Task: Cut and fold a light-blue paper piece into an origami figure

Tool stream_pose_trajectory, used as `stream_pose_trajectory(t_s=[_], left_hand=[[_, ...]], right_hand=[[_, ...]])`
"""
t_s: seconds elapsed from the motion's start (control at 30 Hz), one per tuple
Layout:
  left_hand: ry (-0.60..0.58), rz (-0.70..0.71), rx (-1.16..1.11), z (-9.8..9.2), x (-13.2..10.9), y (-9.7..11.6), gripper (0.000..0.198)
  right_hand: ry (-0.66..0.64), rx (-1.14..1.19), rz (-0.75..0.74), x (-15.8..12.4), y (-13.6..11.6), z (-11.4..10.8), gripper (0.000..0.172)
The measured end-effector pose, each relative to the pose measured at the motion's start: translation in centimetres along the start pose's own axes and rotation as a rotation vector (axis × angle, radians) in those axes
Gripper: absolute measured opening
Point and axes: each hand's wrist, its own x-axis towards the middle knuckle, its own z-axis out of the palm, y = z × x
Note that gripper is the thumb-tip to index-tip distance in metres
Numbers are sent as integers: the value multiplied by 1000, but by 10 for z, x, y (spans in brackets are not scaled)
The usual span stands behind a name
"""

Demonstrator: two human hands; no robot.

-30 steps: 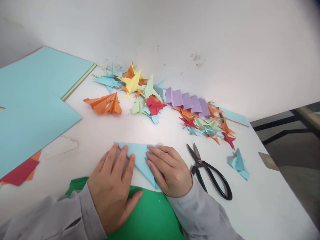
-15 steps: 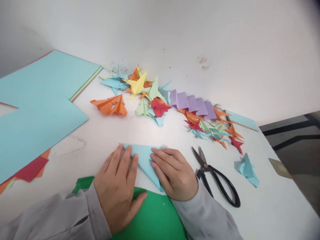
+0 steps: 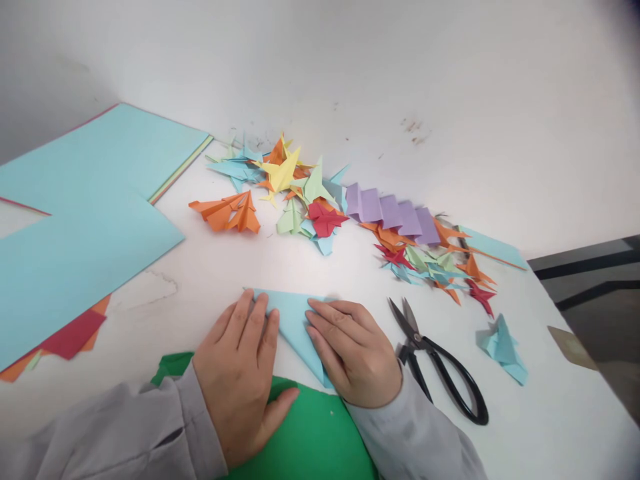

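A light blue paper triangle lies folded on the white table, just in front of me. My left hand rests flat on its left part, fingers stretched out and close together. My right hand presses flat on its right edge, fingers extended along the fold. Both hands hold the paper down; neither grips it. A green sheet lies under my wrists at the near edge.
Black scissors lie open right of my right hand. A heap of folded paper figures and a purple pleated strip line the wall. Large light blue sheets cover the left. A small blue folded piece sits far right near the table edge.
The view has shifted a little, so everything sits slightly further right and lower in the picture. Both hands stay pressed on the blue triangle in the same pose.
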Motion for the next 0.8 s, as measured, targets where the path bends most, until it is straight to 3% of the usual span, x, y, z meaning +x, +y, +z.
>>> stream_pose_trajectory(t_s=[0.8], left_hand=[[-13, 27, 27, 0, 1, -3, 64]], right_hand=[[-8, -10, 42, -1, -1, 0, 18]])
